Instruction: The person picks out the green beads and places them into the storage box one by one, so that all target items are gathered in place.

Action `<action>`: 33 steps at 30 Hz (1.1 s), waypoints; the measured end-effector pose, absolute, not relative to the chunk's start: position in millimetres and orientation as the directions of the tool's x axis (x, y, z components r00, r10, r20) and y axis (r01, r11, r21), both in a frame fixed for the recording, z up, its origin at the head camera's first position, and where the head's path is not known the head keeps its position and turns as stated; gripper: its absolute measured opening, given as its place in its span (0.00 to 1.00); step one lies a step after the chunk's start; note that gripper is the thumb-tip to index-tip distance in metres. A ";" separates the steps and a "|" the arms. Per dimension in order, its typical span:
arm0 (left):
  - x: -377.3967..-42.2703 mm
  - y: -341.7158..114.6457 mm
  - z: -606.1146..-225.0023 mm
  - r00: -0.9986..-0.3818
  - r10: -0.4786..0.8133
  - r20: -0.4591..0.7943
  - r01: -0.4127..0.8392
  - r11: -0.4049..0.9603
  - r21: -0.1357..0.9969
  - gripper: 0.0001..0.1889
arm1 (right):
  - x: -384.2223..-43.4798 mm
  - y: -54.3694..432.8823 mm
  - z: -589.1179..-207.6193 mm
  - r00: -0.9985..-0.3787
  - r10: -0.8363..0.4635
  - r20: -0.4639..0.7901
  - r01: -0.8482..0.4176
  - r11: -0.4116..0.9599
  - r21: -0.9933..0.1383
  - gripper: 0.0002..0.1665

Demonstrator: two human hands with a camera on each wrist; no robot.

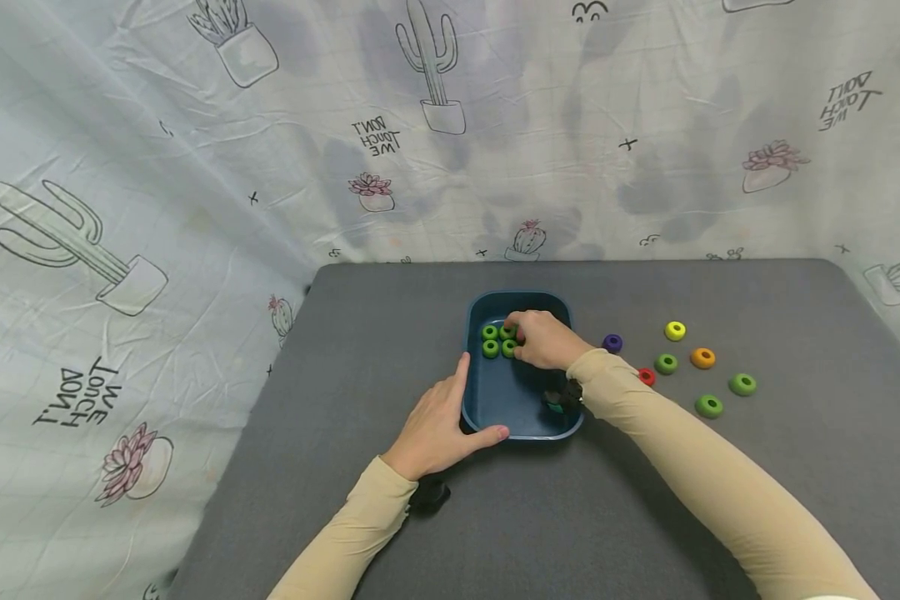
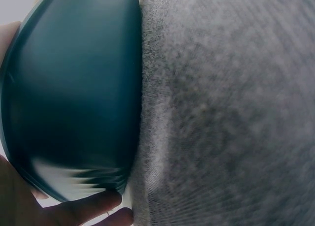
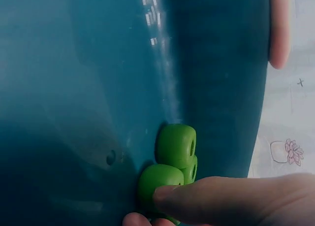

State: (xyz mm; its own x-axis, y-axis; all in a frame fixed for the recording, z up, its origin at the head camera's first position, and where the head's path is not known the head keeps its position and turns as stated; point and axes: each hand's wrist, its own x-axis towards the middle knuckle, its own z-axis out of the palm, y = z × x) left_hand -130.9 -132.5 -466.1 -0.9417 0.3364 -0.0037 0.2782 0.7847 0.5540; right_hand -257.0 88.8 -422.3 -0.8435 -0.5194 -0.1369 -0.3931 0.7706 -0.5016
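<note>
A dark blue tray (image 1: 506,408) stands on the grey table, with several green beads (image 1: 491,349) grouped in its far left part. My right hand (image 1: 546,340) reaches into the tray and pinches a green bead (image 3: 157,184) at the group's right side. In the right wrist view the thumb (image 3: 197,199) lies on that bead and fingertips show below it. My left hand (image 1: 435,429) holds the tray's near left corner, its thumb at the near rim and its fingers along the left wall. Fingers (image 2: 86,209) touch the tray's outer wall in the left wrist view.
Right of the tray lie a purple bead (image 1: 612,342), a red bead (image 1: 647,377) partly behind the right sleeve, a yellow bead (image 1: 675,331), an orange bead (image 1: 702,358) and loose green beads (image 1: 742,384). A cactus-print cloth (image 1: 540,167) hangs behind the table (image 1: 375,333).
</note>
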 end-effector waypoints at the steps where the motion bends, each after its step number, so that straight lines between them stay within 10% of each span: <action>1: -131.0 -132.8 -466.3 -0.942 0.336 -0.003 0.279 0.784 0.555 0.63 | -257.5 88.4 -422.9 -0.844 -0.520 -0.134 -0.396 0.771 -0.499 0.27; 33: -131.2 -132.7 -465.4 -0.942 0.335 -0.015 0.272 0.788 0.552 0.63 | -254.2 88.4 -422.1 -0.845 -0.528 -0.086 -0.416 0.750 -0.514 0.22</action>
State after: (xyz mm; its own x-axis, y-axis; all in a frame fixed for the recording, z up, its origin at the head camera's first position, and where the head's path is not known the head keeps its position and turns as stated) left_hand -131.2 -132.7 -465.4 -0.9419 0.3355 -0.0146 0.2722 0.7882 0.5520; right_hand -254.2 88.4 -422.1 -0.8450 -0.5278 -0.0862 -0.4161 0.7500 -0.5142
